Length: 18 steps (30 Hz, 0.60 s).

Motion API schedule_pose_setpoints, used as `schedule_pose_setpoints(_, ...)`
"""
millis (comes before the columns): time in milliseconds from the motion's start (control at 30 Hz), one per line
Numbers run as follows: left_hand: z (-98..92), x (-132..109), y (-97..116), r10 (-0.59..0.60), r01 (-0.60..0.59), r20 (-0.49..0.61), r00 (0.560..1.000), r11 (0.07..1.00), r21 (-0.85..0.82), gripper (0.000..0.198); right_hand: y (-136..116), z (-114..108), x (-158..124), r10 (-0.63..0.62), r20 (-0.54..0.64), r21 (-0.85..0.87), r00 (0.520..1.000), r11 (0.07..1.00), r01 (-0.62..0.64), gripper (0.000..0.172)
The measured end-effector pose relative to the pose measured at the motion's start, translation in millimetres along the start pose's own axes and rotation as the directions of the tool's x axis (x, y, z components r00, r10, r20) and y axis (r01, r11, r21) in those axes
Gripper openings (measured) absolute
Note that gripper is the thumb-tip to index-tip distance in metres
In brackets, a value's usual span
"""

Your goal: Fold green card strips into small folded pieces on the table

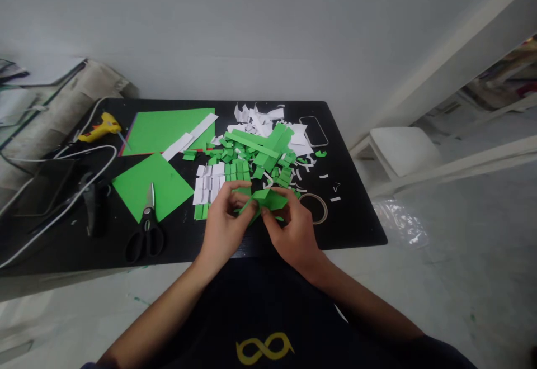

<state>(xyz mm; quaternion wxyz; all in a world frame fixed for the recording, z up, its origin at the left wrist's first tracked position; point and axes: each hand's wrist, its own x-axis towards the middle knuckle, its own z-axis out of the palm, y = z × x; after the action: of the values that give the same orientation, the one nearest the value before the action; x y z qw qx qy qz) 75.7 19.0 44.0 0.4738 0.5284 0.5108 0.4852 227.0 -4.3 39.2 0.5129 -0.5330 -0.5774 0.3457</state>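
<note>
Between both hands is a folded piece of green paper [272,201], held just above the near edge of the black table. My left hand [229,212] pinches its left side with thumb and fingers. On the other side, my right hand [291,226] grips it, thumb close to the left thumb. Folded white strips [208,181] and folded green strips [237,171] lie in rows right behind the left hand. Beyond the hands is a heap of cut green strips [268,148], with white paper scraps [260,118] behind it.
Black-handled scissors [147,226] rest partly on a green square sheet [153,184] at left. Farther back are a yellow glue gun [103,127], stacked green sheets [172,126] and a white cable [84,178]. A tape ring [314,208] lies right, near the table's [356,229] edge.
</note>
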Motion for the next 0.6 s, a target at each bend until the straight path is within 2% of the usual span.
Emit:
schedule_pose_setpoints(100,-1.1,-3.5,-0.6,0.024,-0.029,0.048,0.999,0.994,0.101,0.034,0.6,-0.4,-0.3,-0.044,-0.004,-0.063,0.999,0.997,0.043,0.028)
schedule_pose_setpoints(233,-2.4,-5.7,-1.0,0.079,-0.091,0.078,0.994,0.98,0.179,0.026,-2.8,-2.3,1.2,-0.085,0.012,-0.118,0.996,0.989,0.086,0.024)
schedule_pose_setpoints(433,-3.3,-6.1,-1.7,0.088,-0.102,0.076,0.993,0.973,0.205,0.023,-6.7,-5.0,2.2,-0.2,0.033,-0.171,0.979,0.964,0.203,0.025)
schedule_pose_setpoints(600,-4.1,-6.3,-3.2,0.084,-0.096,0.072,0.994,0.979,0.18,0.024,-6.1,-5.8,1.5,-0.167,0.053,-0.129,0.985,0.977,0.172,0.027)
